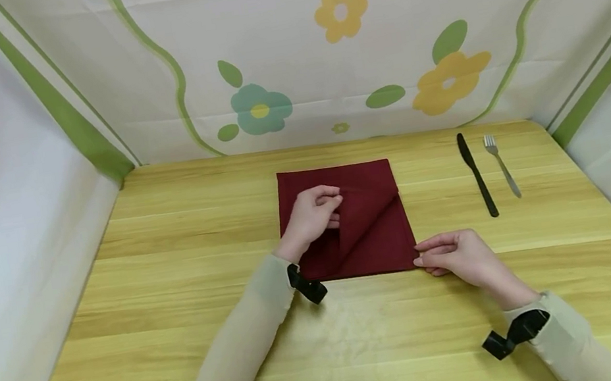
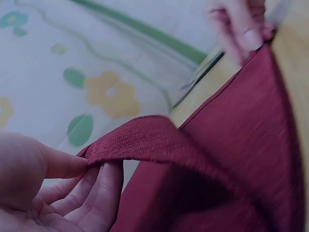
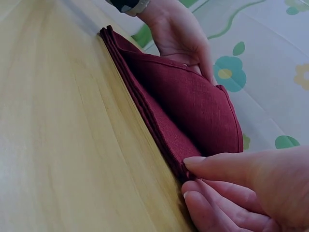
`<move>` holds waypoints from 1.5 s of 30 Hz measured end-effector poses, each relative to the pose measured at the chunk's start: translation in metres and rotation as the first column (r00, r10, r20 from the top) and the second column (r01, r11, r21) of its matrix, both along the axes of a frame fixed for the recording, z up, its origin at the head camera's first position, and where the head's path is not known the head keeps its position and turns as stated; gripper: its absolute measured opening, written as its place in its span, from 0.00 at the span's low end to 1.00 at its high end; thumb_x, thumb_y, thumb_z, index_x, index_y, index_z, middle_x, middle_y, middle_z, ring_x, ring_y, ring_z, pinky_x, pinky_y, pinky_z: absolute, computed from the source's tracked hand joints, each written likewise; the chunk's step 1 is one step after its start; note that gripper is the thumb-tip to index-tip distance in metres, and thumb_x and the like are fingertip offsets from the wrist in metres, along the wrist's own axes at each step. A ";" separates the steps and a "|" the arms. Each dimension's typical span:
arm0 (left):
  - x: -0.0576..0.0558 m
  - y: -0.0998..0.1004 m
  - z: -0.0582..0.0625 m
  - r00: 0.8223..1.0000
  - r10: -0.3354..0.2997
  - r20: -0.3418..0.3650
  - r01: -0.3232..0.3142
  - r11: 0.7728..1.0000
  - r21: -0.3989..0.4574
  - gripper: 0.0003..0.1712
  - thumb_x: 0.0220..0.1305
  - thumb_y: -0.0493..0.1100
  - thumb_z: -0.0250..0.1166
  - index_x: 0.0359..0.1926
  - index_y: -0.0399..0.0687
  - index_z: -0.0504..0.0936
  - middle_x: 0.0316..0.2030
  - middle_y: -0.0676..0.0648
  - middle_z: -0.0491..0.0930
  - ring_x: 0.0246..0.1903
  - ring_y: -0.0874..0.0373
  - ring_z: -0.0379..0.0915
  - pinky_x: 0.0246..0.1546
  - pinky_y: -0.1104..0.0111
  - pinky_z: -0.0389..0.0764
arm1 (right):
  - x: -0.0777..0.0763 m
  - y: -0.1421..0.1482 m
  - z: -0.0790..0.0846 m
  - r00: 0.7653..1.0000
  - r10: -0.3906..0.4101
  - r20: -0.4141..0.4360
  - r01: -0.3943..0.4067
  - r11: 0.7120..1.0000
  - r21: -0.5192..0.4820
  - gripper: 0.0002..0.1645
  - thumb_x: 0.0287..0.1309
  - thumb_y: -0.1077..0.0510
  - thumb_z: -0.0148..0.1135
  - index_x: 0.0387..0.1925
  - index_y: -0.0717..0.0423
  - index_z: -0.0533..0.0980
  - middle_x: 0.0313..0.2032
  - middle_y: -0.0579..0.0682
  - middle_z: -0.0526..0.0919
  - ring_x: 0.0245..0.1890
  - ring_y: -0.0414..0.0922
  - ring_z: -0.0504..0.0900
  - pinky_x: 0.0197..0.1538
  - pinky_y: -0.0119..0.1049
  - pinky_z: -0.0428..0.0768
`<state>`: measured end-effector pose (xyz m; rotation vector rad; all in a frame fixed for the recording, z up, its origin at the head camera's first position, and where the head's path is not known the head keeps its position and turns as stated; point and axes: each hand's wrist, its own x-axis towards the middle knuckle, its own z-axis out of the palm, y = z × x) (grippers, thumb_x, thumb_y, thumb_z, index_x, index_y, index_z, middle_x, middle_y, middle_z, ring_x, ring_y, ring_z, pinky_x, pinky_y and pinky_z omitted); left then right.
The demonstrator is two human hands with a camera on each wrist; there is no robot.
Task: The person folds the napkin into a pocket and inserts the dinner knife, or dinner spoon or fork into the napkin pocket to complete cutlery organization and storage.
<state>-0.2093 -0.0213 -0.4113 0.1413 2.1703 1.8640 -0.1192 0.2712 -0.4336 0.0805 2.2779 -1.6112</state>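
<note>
A dark red cloth napkin point(image 1: 377, 249), folded into a layered square, lies on the wooden table. My left hand point(image 1: 312, 215) pinches one corner of its top layer between thumb and fingers, lifted and turned over toward the middle. In the left wrist view the raised flap point(image 2: 140, 140) arches away from the layers beneath. At the napkin's near right corner, my right hand point(image 1: 456, 256) pinches the stacked edges between thumb and fingertips. The right wrist view shows the right thumb on top of that corner point(image 3: 179, 166), with the other fingers at its edge.
To the right of the napkin lie a black knife point(image 1: 477, 175) and a silver fork point(image 1: 502, 166), side by side on the wooden table point(image 1: 181, 237). A white flowered curtain point(image 1: 292, 32) stands along the back, with white cloth at both sides.
</note>
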 end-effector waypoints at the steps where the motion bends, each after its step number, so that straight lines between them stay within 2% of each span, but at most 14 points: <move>1: -0.002 -0.005 0.001 1.000 0.017 0.004 -0.017 1.000 0.012 0.17 0.76 0.39 0.60 0.61 0.39 0.80 0.48 0.41 0.83 0.34 0.50 0.82 0.37 0.63 0.86 | 0.000 0.000 0.000 1.000 0.000 0.000 0.000 1.000 0.001 0.22 0.63 0.62 0.71 0.54 0.73 0.80 0.39 0.58 0.89 0.35 0.45 0.88 0.37 0.38 0.87; 9: -0.022 -0.041 0.007 0.987 0.145 0.074 -0.154 0.978 0.139 0.18 0.76 0.37 0.59 0.62 0.36 0.79 0.47 0.39 0.83 0.27 0.57 0.80 0.34 0.67 0.85 | 0.001 0.000 -0.001 1.000 -0.013 0.000 0.013 1.000 0.000 0.23 0.62 0.62 0.72 0.54 0.73 0.80 0.39 0.58 0.89 0.35 0.45 0.89 0.38 0.39 0.87; 17: -0.036 -0.066 0.007 0.972 0.207 0.110 -0.224 0.960 0.167 0.19 0.76 0.37 0.59 0.63 0.35 0.78 0.43 0.42 0.81 0.26 0.59 0.79 0.32 0.70 0.85 | 0.001 0.000 -0.002 1.000 -0.012 0.005 0.012 1.000 0.005 0.22 0.61 0.62 0.72 0.54 0.72 0.81 0.38 0.58 0.89 0.35 0.46 0.89 0.38 0.39 0.87; 22: -0.049 -0.076 0.004 0.970 0.206 0.127 -0.222 0.967 0.129 0.20 0.77 0.38 0.59 0.64 0.35 0.78 0.48 0.41 0.80 0.28 0.58 0.79 0.35 0.69 0.85 | 0.000 0.001 -0.001 1.000 -0.011 0.010 0.011 1.000 0.020 0.22 0.62 0.61 0.72 0.54 0.71 0.81 0.38 0.57 0.89 0.36 0.47 0.89 0.38 0.39 0.87; 28: -0.066 -0.085 0.003 0.971 0.207 0.122 -0.210 0.978 0.015 0.20 0.77 0.40 0.59 0.64 0.37 0.78 0.56 0.39 0.77 0.30 0.57 0.79 0.40 0.66 0.85 | 0.001 0.001 -0.002 1.000 -0.008 0.006 0.008 1.000 0.010 0.22 0.62 0.61 0.72 0.54 0.71 0.81 0.39 0.58 0.89 0.35 0.47 0.89 0.38 0.39 0.87; 33: -0.078 -0.089 0.002 0.966 0.228 0.121 -0.225 0.974 -0.037 0.19 0.77 0.40 0.59 0.63 0.37 0.80 0.55 0.40 0.78 0.30 0.58 0.77 0.37 0.69 0.85 | 0.001 0.000 -0.002 1.000 -0.010 -0.005 0.010 1.000 0.005 0.23 0.62 0.61 0.72 0.55 0.71 0.81 0.39 0.58 0.89 0.35 0.47 0.89 0.37 0.39 0.87; 38: -0.083 -0.092 -0.002 0.963 0.240 0.125 -0.232 0.970 -0.076 0.18 0.77 0.39 0.58 0.62 0.37 0.80 0.51 0.41 0.79 0.31 0.58 0.77 0.38 0.68 0.85 | 0.000 -0.001 -0.003 1.000 -0.007 -0.015 0.007 1.000 0.013 0.23 0.62 0.60 0.72 0.54 0.71 0.81 0.39 0.58 0.89 0.35 0.47 0.89 0.37 0.39 0.87; 45: -0.082 -0.093 -0.006 0.959 0.237 0.157 -0.224 0.970 -0.097 0.18 0.77 0.38 0.58 0.62 0.35 0.80 0.53 0.38 0.79 0.32 0.56 0.79 0.40 0.66 0.86 | 0.001 -0.001 -0.002 1.000 -0.019 -0.003 0.019 1.000 0.025 0.23 0.61 0.59 0.73 0.54 0.70 0.81 0.39 0.57 0.89 0.35 0.47 0.88 0.37 0.39 0.87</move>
